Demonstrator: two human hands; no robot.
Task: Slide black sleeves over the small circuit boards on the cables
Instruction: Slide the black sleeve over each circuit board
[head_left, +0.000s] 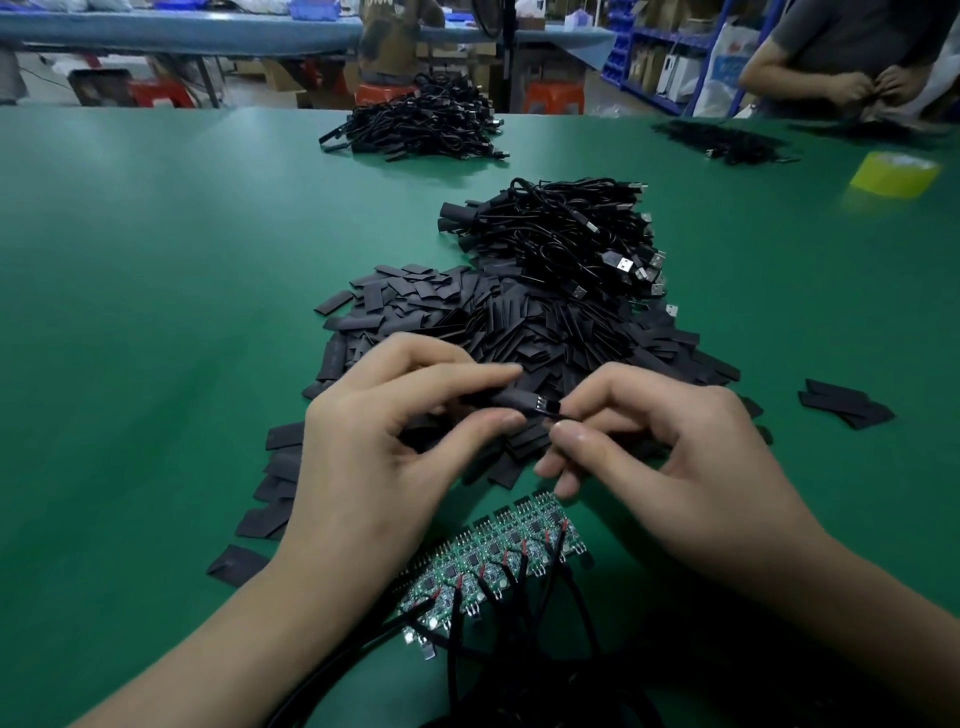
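Head view: both hands work just in front of the pile (519, 322) of flat black sleeves in mid table (156, 260).

L hand (395, 441) pinches one sleeve (511, 400) btwn thumb and index, other fingers curled under. R hand (660, 447) meets it from the right, thumb and index tips narrow and pinched on the short dark end of a board (545, 405) that sticks out of the sleeve's right mouth w/ pale pins showing. Rest of that board is hidden inside the sleeve. Both are held up over the near edge of the pile, so can't tell if they touch it.

Nearer than the pile, btwn the wrists, a row of bare green boards (498, 556) lies side by side on the table, each w/ red and black leads running into black cables (457, 623) that trail toward the viewer.

Touching the pile's far side sits a bundle (571, 234) of black USB cables, plugs pointing right. Well beyond it is a second bundle (421, 124).

Right of the pile, apart from it, lie a few loose sleeves (847, 405). Far right and beyond sits a yellow tape roll (896, 174), blurred. Past that, another person's hands (862, 88) are at the table's far corner.
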